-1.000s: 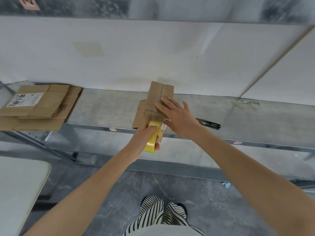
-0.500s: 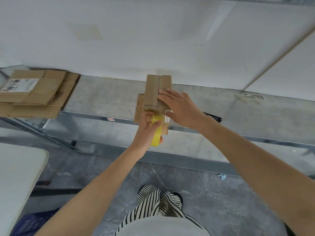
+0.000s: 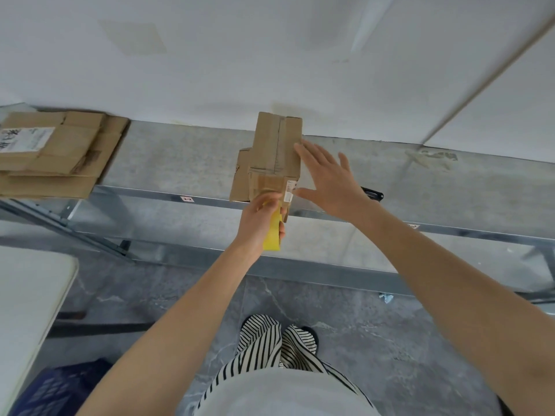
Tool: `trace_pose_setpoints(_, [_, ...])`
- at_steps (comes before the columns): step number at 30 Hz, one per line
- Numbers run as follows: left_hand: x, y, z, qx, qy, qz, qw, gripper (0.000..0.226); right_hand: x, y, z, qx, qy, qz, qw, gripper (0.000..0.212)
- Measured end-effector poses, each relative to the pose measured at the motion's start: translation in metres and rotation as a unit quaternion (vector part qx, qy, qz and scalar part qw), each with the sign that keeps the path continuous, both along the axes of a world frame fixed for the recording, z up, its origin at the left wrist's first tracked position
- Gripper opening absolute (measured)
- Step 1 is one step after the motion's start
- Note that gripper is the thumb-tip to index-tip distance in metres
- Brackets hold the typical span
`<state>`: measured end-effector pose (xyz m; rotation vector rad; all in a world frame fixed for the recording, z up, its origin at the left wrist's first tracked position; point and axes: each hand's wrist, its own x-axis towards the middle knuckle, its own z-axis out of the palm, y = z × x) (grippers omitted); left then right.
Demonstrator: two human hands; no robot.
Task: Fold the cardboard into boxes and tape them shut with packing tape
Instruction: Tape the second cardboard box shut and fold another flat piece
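A small folded cardboard box [image 3: 274,151] stands on the grey shelf [image 3: 186,163], its near end jutting over the front edge. A flat cardboard piece [image 3: 240,178] lies under its left side. My left hand [image 3: 259,222] grips a yellow tape roll [image 3: 272,235] just below the box's near end, thumb pressed against that face. My right hand [image 3: 329,178] has its fingers spread straight at the box's right side, fingertips at its top edge.
A stack of flattened cardboard [image 3: 51,154] lies at the shelf's left end. A black tool [image 3: 374,193] sits on the shelf behind my right wrist. A white tabletop [image 3: 27,301] is at lower left, a blue crate [image 3: 63,385] beneath it.
My right hand has slid off the box's top to its right side and spread open. My left hand with the tape roll stays at the box's near end.
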<state>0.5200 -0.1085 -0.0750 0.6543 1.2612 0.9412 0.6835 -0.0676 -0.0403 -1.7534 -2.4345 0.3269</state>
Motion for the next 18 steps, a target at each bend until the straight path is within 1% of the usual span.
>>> trace_pose_setpoints(1, [0.001,0.000,-0.001,0.000,0.000,0.001,1.000,0.013,0.009,-0.002,-0.003,-0.010,0.001,-0.016,1.000,0.086])
trace_pose_setpoints(3, [0.001,0.001,-0.002,-0.002,-0.003,0.003,1.000,0.013,0.030,-0.005,-0.010,-0.032,-0.006,-0.057,0.998,0.082])
trace_pose_setpoints(6, [0.001,0.002,-0.004,-0.003,-0.007,0.006,1.000,0.013,0.057,-0.013,-0.024,-0.058,0.000,-0.143,0.988,0.063])
trace_pose_setpoints(9, [0.003,0.002,-0.005,-0.004,-0.014,0.017,1.000,0.013,0.075,-0.018,-0.038,-0.088,0.018,-0.218,0.972,0.050])
trace_pose_setpoints(13, [0.005,0.000,-0.005,-0.007,-0.023,0.027,0.999,0.013,0.081,-0.020,-0.049,-0.072,0.018,-0.236,0.969,0.029])
trace_pose_setpoints(16, [0.006,-0.001,-0.003,-0.014,-0.023,0.034,0.999,0.012,0.079,-0.018,-0.051,-0.069,0.033,-0.244,0.967,0.024])
trace_pose_setpoints(18, [0.006,-0.001,-0.003,-0.018,-0.026,0.038,0.999,0.013,0.076,-0.017,-0.048,-0.074,0.077,-0.261,0.959,0.019])
